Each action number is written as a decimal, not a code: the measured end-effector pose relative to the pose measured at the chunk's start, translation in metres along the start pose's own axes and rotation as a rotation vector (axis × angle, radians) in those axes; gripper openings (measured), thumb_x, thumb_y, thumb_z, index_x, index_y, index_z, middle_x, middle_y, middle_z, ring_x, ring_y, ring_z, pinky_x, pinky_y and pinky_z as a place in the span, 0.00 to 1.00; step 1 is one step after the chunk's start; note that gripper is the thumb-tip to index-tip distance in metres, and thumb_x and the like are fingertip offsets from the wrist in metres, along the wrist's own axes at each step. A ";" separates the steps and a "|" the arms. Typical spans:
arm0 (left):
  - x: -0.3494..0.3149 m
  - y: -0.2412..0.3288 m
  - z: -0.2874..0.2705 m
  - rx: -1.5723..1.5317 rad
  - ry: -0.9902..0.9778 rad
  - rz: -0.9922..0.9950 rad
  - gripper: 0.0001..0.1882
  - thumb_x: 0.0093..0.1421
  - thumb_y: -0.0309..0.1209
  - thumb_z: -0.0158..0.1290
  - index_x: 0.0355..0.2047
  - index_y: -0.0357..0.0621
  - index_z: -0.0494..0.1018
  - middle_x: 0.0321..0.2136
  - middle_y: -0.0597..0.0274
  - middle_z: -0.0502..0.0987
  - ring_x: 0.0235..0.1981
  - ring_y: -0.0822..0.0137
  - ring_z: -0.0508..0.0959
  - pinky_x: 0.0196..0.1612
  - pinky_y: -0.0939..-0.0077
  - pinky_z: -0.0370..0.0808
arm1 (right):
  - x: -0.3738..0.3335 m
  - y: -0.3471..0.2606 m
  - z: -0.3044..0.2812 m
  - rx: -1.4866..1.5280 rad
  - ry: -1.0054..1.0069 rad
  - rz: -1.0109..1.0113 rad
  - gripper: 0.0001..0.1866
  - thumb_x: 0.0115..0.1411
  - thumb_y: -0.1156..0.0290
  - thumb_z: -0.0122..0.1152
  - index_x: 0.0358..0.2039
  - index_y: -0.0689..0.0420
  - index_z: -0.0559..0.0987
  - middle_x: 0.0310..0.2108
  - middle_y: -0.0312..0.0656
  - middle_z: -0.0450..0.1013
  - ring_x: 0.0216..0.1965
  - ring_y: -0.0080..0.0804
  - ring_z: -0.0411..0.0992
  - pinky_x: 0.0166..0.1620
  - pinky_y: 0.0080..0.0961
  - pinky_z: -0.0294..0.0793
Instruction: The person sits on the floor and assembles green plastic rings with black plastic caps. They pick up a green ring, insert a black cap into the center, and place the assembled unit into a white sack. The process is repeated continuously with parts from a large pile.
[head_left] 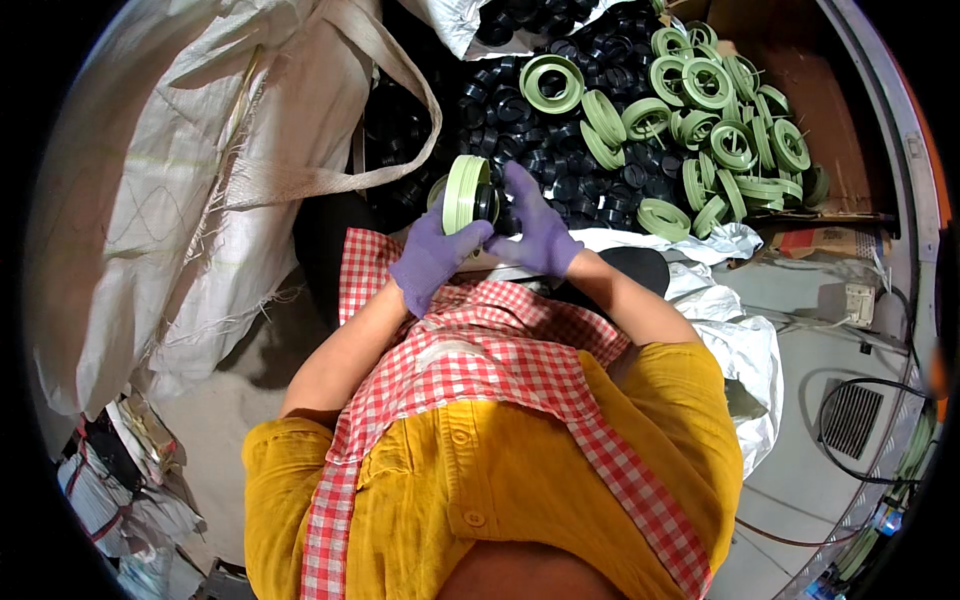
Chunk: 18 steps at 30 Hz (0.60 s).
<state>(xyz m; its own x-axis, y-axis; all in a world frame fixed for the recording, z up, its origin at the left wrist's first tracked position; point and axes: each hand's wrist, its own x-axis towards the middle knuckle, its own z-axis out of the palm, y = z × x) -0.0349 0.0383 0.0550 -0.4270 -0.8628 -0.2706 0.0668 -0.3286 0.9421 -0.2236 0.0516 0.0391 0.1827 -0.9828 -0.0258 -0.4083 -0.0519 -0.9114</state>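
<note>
In front of my apron, my left hand [440, 250], in a purple glove, grips a light green ribbed plastic ring [466, 195] standing on edge. A round black plastic part [486, 203] sits against the ring's right side. My right hand [540, 228], also gloved in purple, is just to the right with thumb and forefinger spread around the black part's side. Whether its fingertips touch that part cannot be made out. Beyond both hands lies a heap of small black round caps [600, 185]. Several loose green rings [551, 83] rest on the heap, most of them toward the right.
A large white woven sack [190, 190] with a strap loop [400, 165] stands at the left. White plastic sheeting [735, 340] hangs at the right, near a cardboard box wall [835, 110]. A black cable [830, 410] curls beside a vent grille [850, 415] at the far right.
</note>
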 end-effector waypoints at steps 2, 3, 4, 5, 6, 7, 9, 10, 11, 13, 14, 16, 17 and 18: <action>-0.001 0.007 0.008 -0.031 0.007 -0.017 0.23 0.52 0.30 0.58 0.48 0.37 0.68 0.32 0.62 0.76 0.31 0.76 0.74 0.34 0.81 0.73 | 0.003 -0.004 -0.005 -0.038 -0.127 0.154 0.34 0.60 0.48 0.46 0.58 0.59 0.57 0.42 0.53 0.70 0.40 0.45 0.73 0.43 0.33 0.74; 0.000 0.005 0.006 -0.040 0.008 0.005 0.23 0.52 0.29 0.58 0.48 0.37 0.68 0.32 0.62 0.76 0.30 0.76 0.74 0.33 0.81 0.72 | 0.008 -0.010 -0.009 0.100 -0.253 0.376 0.36 0.59 0.46 0.47 0.58 0.60 0.57 0.39 0.53 0.71 0.40 0.45 0.73 0.45 0.33 0.73; 0.001 0.000 0.003 -0.050 0.009 0.027 0.22 0.52 0.29 0.58 0.48 0.37 0.68 0.32 0.62 0.76 0.30 0.76 0.74 0.33 0.82 0.72 | 0.012 -0.016 -0.012 0.241 -0.380 0.596 0.38 0.58 0.45 0.48 0.58 0.61 0.56 0.37 0.53 0.72 0.40 0.46 0.73 0.46 0.32 0.72; 0.003 -0.002 0.001 -0.059 0.010 0.049 0.22 0.52 0.29 0.57 0.47 0.37 0.68 0.31 0.63 0.76 0.30 0.76 0.74 0.33 0.82 0.72 | 0.008 0.001 -0.004 0.112 -0.259 0.470 0.38 0.57 0.43 0.47 0.56 0.62 0.59 0.35 0.53 0.72 0.38 0.46 0.73 0.45 0.34 0.72; 0.004 -0.002 0.002 -0.080 -0.002 0.006 0.22 0.53 0.28 0.57 0.49 0.37 0.68 0.33 0.63 0.75 0.31 0.76 0.74 0.34 0.81 0.72 | 0.005 0.009 0.003 -0.042 -0.127 0.362 0.39 0.57 0.40 0.46 0.55 0.64 0.61 0.33 0.53 0.72 0.36 0.45 0.73 0.44 0.36 0.71; 0.005 -0.002 0.002 -0.101 -0.015 -0.038 0.22 0.54 0.28 0.56 0.50 0.38 0.67 0.35 0.63 0.75 0.33 0.76 0.73 0.36 0.81 0.72 | 0.007 0.017 0.004 -0.245 0.083 -0.034 0.37 0.57 0.41 0.45 0.51 0.65 0.65 0.32 0.52 0.72 0.35 0.45 0.72 0.44 0.38 0.71; 0.011 -0.003 0.004 -0.071 0.016 -0.063 0.22 0.55 0.28 0.55 0.50 0.37 0.67 0.36 0.63 0.75 0.35 0.75 0.73 0.38 0.80 0.72 | 0.016 0.027 0.007 -0.279 0.030 -0.174 0.34 0.59 0.42 0.44 0.45 0.66 0.70 0.31 0.51 0.71 0.34 0.43 0.72 0.44 0.40 0.70; 0.016 -0.004 0.004 -0.020 0.058 -0.045 0.22 0.55 0.28 0.55 0.50 0.37 0.67 0.36 0.63 0.75 0.35 0.74 0.74 0.38 0.79 0.72 | 0.022 0.029 0.007 -0.110 -0.228 0.086 0.33 0.60 0.44 0.44 0.43 0.67 0.72 0.31 0.51 0.71 0.35 0.42 0.71 0.44 0.39 0.70; 0.022 -0.005 0.004 0.031 0.100 -0.027 0.22 0.55 0.29 0.54 0.50 0.37 0.67 0.36 0.62 0.75 0.35 0.74 0.74 0.39 0.79 0.72 | 0.026 0.032 -0.007 0.079 -0.504 0.475 0.30 0.59 0.45 0.45 0.40 0.64 0.74 0.31 0.51 0.72 0.35 0.42 0.72 0.43 0.36 0.71; 0.040 -0.029 -0.016 -0.205 0.087 -0.072 0.20 0.56 0.29 0.51 0.49 0.35 0.67 0.39 0.59 0.74 0.37 0.72 0.74 0.41 0.78 0.72 | 0.043 0.029 -0.028 -0.244 -0.552 0.692 0.25 0.57 0.48 0.50 0.38 0.61 0.75 0.33 0.51 0.73 0.37 0.44 0.73 0.43 0.35 0.72; 0.050 -0.042 -0.025 -0.375 0.064 -0.063 0.19 0.57 0.29 0.50 0.49 0.35 0.67 0.40 0.58 0.74 0.38 0.71 0.74 0.42 0.78 0.72 | 0.052 0.046 -0.037 -0.610 -0.342 0.476 0.23 0.55 0.51 0.53 0.38 0.61 0.75 0.35 0.52 0.74 0.38 0.47 0.73 0.44 0.35 0.72; 0.071 -0.079 -0.041 -0.248 0.163 -0.157 0.23 0.53 0.27 0.52 0.51 0.36 0.66 0.43 0.57 0.74 0.42 0.68 0.74 0.45 0.76 0.71 | 0.079 0.105 -0.077 -0.272 0.271 0.389 0.24 0.51 0.58 0.59 0.44 0.62 0.73 0.42 0.55 0.72 0.44 0.49 0.71 0.49 0.38 0.69; 0.075 -0.101 -0.050 -0.136 0.234 -0.173 0.24 0.53 0.27 0.52 0.52 0.36 0.66 0.43 0.57 0.74 0.43 0.67 0.74 0.46 0.75 0.71 | 0.091 0.099 -0.095 -0.539 0.465 0.331 0.29 0.50 0.60 0.61 0.51 0.60 0.68 0.46 0.55 0.69 0.49 0.48 0.68 0.53 0.38 0.65; 0.079 -0.111 -0.053 -0.014 0.273 -0.188 0.25 0.53 0.27 0.52 0.52 0.36 0.65 0.44 0.56 0.74 0.44 0.66 0.74 0.46 0.75 0.70 | 0.106 0.135 -0.119 -0.767 0.615 0.248 0.34 0.48 0.59 0.62 0.54 0.57 0.65 0.50 0.53 0.67 0.52 0.48 0.65 0.56 0.36 0.62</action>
<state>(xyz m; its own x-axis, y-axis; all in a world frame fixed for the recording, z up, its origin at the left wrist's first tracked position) -0.0284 -0.0137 -0.0818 -0.1755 -0.8573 -0.4840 0.0230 -0.4951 0.8685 -0.3654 -0.0804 -0.0374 -0.3890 -0.8908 0.2348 -0.8760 0.2787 -0.3936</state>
